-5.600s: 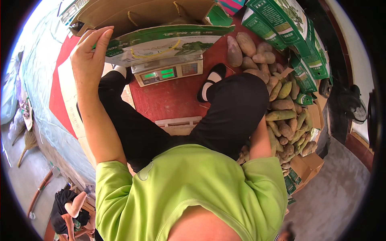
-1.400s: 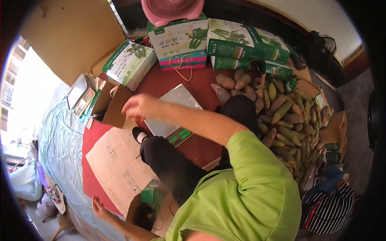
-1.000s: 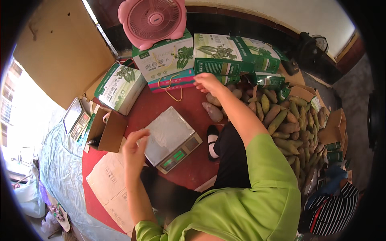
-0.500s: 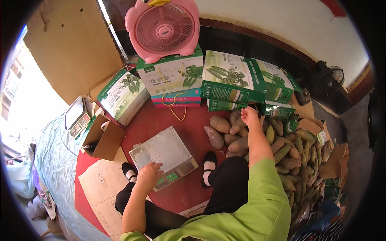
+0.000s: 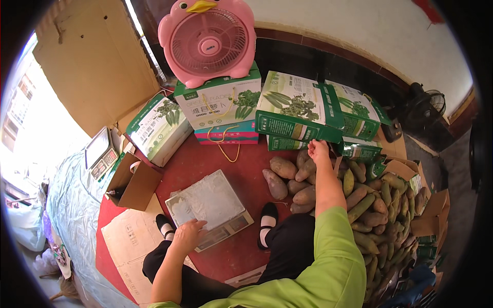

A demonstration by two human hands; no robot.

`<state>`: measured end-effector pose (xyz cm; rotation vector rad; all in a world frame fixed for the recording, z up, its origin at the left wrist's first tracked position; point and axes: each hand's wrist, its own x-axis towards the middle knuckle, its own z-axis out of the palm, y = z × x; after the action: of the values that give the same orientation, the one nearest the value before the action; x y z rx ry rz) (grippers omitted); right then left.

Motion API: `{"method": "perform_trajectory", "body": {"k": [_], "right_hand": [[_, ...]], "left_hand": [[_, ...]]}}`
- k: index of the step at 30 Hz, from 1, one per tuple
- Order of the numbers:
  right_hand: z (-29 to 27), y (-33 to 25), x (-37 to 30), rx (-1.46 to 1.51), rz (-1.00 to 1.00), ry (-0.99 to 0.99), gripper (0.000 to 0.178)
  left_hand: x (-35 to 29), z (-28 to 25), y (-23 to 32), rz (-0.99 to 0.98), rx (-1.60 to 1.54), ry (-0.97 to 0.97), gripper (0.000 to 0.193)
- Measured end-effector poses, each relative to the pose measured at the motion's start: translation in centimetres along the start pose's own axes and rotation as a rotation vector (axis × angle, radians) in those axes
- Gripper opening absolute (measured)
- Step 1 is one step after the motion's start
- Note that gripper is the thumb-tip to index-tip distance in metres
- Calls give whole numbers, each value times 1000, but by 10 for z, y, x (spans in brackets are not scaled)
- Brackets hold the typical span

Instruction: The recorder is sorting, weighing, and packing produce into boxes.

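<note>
Seen from the head camera, a person in a lime-green top and black trousers sits on a red floor (image 5: 205,159) among boxes and root vegetables. The left hand (image 5: 187,235) rests palm down on the near left corner of a grey platform scale (image 5: 208,205), fingers spread and flat on the weighing plate, gripping nothing. The scale sits on the floor just in front of the person's feet in black shoes, its display strip facing the sitter. The right hand (image 5: 318,151) reaches out to the far edge of a pile of brownish tubers (image 5: 295,179), fingers curled downward at the top of the heap, just below a green and white carton (image 5: 298,110); whether the fingers actually have hold of a tuber cannot be told from this angle. The tubers lie in a loose cluster on the floor right of the scale, and merge on the right into a larger heap of green and brown roots (image 5: 380,210) running along the person's right side. Behind the scale stand more cartons, one white and green (image 5: 218,100) carrying a pink table fan (image 5: 208,41). At left sit an open brown cardboard box (image 5: 133,182) and a second, smaller scale (image 5: 101,151).
</note>
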<state>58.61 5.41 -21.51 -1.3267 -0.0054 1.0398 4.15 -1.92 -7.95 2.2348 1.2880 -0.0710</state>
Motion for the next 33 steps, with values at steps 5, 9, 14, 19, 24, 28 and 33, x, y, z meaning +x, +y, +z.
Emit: {"method": "perform_trajectory", "body": {"k": [5,9,14,19,24,28,33], "right_hand": [[-9,8,-30,-38,-129,23,13],[-23,7,-92,-42,-189,-12,12],[-30,-12,-185,-41,-343,-11,15],[-12,-57,-255,-159,-522,-28,20],[25,-76,-301,-249,-665,-109,18],[60,-68,-338,-503,-820,-182,19],[96,-41,-345,-699,-907,-329,17]], "left_hand": [[-1,-4,2,-21,-11,9,31],[-5,-8,2,-9,14,19,29],[-10,-9,0,33,7,76,28],[-16,-9,-8,49,-28,97,28],[-23,-14,-16,34,-35,157,28],[-32,-19,-24,26,-66,219,28],[-41,-30,-32,-4,-73,323,27]]}}
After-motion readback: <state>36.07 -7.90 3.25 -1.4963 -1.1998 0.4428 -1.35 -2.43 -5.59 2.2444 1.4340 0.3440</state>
